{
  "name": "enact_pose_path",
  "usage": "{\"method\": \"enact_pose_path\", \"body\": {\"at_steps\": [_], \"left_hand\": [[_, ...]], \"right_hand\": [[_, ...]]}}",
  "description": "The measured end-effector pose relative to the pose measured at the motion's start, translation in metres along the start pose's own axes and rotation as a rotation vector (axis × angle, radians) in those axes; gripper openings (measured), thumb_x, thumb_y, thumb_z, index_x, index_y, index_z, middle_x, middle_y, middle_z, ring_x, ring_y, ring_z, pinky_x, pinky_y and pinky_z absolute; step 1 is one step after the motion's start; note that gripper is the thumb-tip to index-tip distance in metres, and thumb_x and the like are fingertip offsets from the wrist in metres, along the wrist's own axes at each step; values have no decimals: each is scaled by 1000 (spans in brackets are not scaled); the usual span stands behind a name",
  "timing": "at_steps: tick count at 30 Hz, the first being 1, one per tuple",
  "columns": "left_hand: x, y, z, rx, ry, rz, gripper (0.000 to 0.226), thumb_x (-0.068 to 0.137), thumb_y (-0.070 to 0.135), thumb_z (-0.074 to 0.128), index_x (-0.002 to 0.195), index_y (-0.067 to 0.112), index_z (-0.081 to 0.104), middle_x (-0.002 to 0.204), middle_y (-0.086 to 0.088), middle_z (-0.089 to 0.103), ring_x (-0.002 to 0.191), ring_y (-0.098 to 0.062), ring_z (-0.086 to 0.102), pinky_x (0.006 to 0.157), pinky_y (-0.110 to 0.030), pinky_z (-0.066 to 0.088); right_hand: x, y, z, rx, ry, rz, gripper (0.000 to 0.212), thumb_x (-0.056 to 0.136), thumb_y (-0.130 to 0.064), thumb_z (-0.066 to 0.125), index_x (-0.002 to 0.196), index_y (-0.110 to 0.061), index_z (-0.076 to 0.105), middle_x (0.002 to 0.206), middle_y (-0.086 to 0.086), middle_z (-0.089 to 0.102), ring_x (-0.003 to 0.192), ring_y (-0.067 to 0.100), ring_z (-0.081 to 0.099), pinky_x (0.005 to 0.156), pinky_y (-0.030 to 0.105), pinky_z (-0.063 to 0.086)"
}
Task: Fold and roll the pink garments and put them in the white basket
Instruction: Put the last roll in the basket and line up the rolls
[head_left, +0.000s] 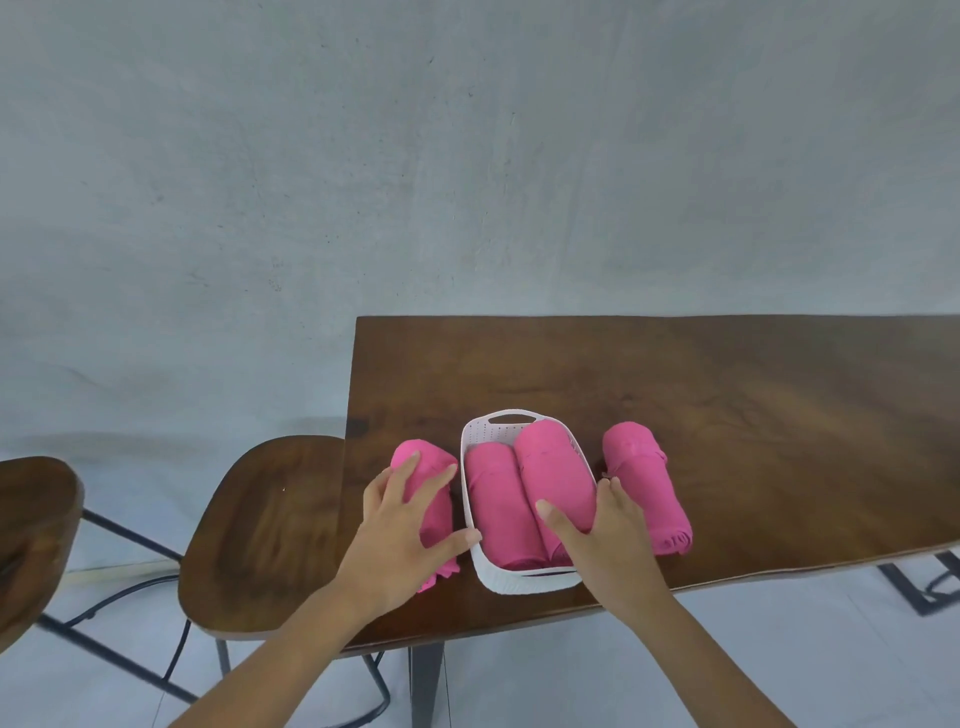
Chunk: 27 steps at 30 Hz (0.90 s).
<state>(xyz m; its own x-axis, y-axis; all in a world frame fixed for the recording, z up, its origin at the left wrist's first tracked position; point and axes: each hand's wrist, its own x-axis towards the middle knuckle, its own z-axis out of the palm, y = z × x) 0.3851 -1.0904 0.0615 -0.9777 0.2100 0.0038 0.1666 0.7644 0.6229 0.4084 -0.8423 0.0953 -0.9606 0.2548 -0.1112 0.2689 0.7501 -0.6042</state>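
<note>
A mottled grey-blue plaster wall (467, 156) fills the upper half of the view, marked with faint scuffs and specks. Against it stands a dark brown wooden bench (727, 395) with visible grain, carried on a dark metal leg (426, 680). To its left sit two stools with curved wooden seats on thin black metal frames: one just beside the bench (265, 535), the other at the picture's edge (36, 525). The floor (104, 686) is pale. Light is soft and even.
</note>
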Motion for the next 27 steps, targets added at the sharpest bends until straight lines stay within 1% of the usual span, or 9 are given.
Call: {"method": "enact_pose_path", "body": {"at_steps": [3,6,9,12,14,18,21,23,27], "left_hand": [[2,1,1,50,-40,12,106,63,104,24,155,51,18,167,17,-1,153,-25,-5,121,-55,23],[3,0,2,46,-46,9,109,61,105,23,155,52,17,167,17,-2,153,-25,-7,121,-56,22],[5,-2,3,36,-42,4,111,60,107,23,155,51,18,167,15,-1,153,-26,-7,121,-57,22],[5,-2,4,30,-38,5,111,60,106,22,156,51,19,167,15,0,154,-27,-6,120,-57,22],[5,-1,4,37,-38,3,111,59,107,20,156,51,18,167,15,0,154,-27,-7,120,-57,22],[4,0,1,26,-54,-7,113,57,107,21,155,51,17,167,17,-2,153,-25,-8,121,-57,21],[4,1,0,5,-61,-14,112,58,106,27,155,52,17,167,17,-3,154,-24,-9,121,-58,20],[3,3,-1,2,-68,-20,112,58,106,30,155,52,18,167,17,-3,153,-23,-10,121,-58,20],[3,7,-3,-27,-61,-47,108,61,103,34,154,49,24,167,17,3,153,-22,-5,120,-57,23]], "right_hand": [[-5,-11,8,-40,36,7,107,79,-72,63,157,-13,19,164,7,23,151,27,21,122,48,25],[-9,-16,14,-72,91,-15,106,81,-61,71,158,-15,15,165,5,21,152,26,17,122,46,23],[-14,-19,14,-131,131,-32,100,83,-56,72,157,-16,18,164,3,25,152,24,17,122,43,21],[-19,-24,13,-166,172,-82,92,84,-51,74,154,-16,26,156,3,37,146,24,31,120,42,30],[-23,-28,14,-164,191,-122,88,84,-45,75,153,-17,29,150,1,43,138,23,40,115,40,37],[-22,-35,12,-80,176,-140,85,82,-28,78,151,-22,29,143,-1,45,123,20,49,100,34,47],[-17,-34,7,18,167,-118,81,79,-20,77,148,-24,34,135,-3,47,111,12,49,87,26,47],[-14,-32,1,102,186,-117,77,77,-18,76,145,-25,39,132,-6,49,112,11,49,87,25,44],[-10,-29,-16,192,239,-134,71,80,-21,77,143,-22,44,131,-9,51,114,10,50,91,28,47]]}}
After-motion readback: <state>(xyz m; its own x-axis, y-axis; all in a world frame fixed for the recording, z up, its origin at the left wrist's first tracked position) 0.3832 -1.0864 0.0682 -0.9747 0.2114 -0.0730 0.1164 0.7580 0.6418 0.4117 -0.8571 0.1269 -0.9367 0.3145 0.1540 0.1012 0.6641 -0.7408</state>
